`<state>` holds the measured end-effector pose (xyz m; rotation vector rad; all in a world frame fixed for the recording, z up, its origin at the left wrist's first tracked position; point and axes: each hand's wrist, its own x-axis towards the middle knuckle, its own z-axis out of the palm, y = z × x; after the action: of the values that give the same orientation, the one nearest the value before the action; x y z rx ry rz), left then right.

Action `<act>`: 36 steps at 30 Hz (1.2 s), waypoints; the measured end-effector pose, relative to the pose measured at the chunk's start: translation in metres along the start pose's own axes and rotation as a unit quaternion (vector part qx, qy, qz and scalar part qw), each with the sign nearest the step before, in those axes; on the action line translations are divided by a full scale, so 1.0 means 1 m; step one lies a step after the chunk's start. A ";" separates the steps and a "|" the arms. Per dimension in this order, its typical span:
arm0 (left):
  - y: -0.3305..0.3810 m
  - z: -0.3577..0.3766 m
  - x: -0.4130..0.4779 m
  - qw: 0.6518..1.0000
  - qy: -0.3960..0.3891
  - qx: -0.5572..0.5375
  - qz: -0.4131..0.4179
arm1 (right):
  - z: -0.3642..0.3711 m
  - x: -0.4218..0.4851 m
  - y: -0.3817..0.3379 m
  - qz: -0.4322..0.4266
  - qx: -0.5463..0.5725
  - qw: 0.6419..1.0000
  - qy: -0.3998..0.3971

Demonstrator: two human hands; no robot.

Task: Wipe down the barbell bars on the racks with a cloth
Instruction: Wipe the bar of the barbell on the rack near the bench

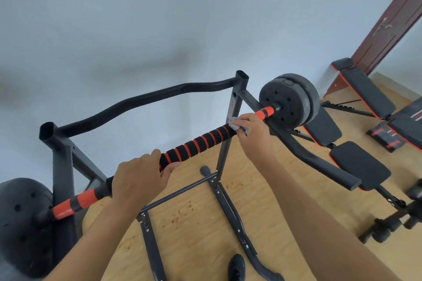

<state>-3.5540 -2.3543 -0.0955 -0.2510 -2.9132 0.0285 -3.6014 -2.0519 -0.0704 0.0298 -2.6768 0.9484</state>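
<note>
diagonally, barbell bar [201, 141] runs lower-left to upper-right across rack [225, 130] | left hand [139, 178] grips bar mid-length | right hand [249, 126] pinches cloth [235, 122] on bar near plate [288, 100] | benches [358, 166] right

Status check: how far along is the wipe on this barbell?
Done: nothing can be confirmed; the barbell bar shows no wiped trace. In hand: the right hand holds the cloth round the bar near the right weight plate, while the left hand grips it left of centre. Left: judging by that, likely the stretch toward the left orange end.
</note>
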 end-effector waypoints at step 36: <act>-0.017 -0.010 0.034 0.977 -0.176 -0.116 -0.012 | -0.008 -0.018 0.046 0.048 -0.042 0.993 -0.101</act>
<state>-3.5872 -2.3656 -0.0777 -0.2739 -3.2727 -0.3037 -3.5871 -2.0122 -0.0978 -0.0220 -2.9251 0.9030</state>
